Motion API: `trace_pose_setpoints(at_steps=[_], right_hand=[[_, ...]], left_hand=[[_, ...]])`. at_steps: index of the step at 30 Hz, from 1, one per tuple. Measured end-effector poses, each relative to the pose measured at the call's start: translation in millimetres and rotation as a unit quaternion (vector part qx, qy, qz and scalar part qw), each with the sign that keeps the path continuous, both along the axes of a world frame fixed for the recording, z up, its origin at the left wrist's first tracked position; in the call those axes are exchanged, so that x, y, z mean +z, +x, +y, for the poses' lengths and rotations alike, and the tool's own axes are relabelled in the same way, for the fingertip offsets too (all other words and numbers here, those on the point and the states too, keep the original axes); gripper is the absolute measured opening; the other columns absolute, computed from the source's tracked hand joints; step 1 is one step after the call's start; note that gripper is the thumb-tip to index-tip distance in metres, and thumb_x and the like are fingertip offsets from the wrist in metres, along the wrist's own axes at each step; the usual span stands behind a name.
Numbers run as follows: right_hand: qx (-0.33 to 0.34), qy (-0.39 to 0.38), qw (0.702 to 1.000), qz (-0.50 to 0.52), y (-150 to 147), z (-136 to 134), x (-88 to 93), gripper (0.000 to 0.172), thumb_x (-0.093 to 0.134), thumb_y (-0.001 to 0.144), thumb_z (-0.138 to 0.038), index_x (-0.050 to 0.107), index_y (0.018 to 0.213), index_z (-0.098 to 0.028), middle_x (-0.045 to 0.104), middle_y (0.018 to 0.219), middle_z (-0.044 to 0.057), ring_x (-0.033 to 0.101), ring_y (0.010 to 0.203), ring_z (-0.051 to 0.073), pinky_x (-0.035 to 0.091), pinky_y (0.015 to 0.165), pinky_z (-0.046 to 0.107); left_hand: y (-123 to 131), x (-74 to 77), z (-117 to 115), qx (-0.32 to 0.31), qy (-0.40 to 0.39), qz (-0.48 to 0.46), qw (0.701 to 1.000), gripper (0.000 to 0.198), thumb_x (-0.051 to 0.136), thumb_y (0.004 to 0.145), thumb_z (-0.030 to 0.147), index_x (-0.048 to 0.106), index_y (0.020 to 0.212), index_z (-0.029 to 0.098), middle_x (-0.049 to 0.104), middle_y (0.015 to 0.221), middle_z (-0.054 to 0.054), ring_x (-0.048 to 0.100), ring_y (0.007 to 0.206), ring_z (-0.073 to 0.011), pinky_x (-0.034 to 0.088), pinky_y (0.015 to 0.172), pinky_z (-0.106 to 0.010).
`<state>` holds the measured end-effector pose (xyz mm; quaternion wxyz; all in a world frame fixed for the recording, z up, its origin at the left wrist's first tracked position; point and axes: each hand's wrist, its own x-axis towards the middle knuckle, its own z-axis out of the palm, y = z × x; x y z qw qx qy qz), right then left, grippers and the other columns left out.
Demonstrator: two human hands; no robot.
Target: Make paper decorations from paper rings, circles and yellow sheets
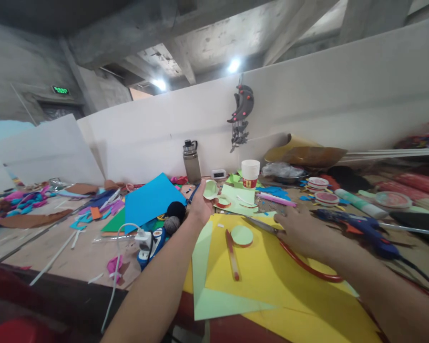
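Note:
My left hand [201, 205] is raised over the table's middle, fingers closed on a small pale green paper cup piece [210, 189]. My right hand [300, 231] lies on the yellow paper sheet [271, 271], closed over red-handled scissors [307, 264] whose blades point left. A pale green paper disc with a red rim [242, 236] and a red paper strip [232, 255] lie on the yellow sheet between my hands. A light green sheet [203, 290] lies under the yellow one.
A blue glue gun [361, 228] lies at right. A white and red paper cup [250, 174], a grey water bottle [192, 162], a blue sheet [150, 200], a black pompom [176, 209], a plug with white cable [143, 236] and paper scraps crowd the table. White partition behind.

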<state>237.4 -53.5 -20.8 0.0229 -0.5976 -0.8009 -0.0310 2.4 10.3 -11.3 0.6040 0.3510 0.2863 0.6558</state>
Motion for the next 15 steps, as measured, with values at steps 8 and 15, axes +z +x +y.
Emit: trace_pose_setpoints(at_steps=[8,15], right_hand=[[0.034,-0.109,0.993,0.028,30,-6,-9.0,0.030,0.048,0.085,-0.022,0.066,0.109,-0.020,0.070,0.100,0.017,0.067,0.092,0.030,0.045,0.073,0.035],[-0.026,-0.116,0.991,0.058,18,-3,-11.0,0.034,0.053,0.081,-0.026,0.065,0.110,-0.015,0.071,0.099,0.020,0.069,0.084,0.032,0.044,0.064,0.035]], left_hand=[[-4,1.4,4,0.015,-0.022,-0.038,0.999,0.034,0.056,0.087,0.046,0.063,0.087,0.013,0.067,0.071,-0.005,0.064,0.060,-0.0156,0.042,0.048,-0.022],[-7,-0.4,7,0.015,-0.021,-0.018,1.000,0.036,0.056,0.087,0.049,0.064,0.094,0.014,0.068,0.075,-0.006,0.065,0.061,-0.0169,0.042,0.047,-0.023]])
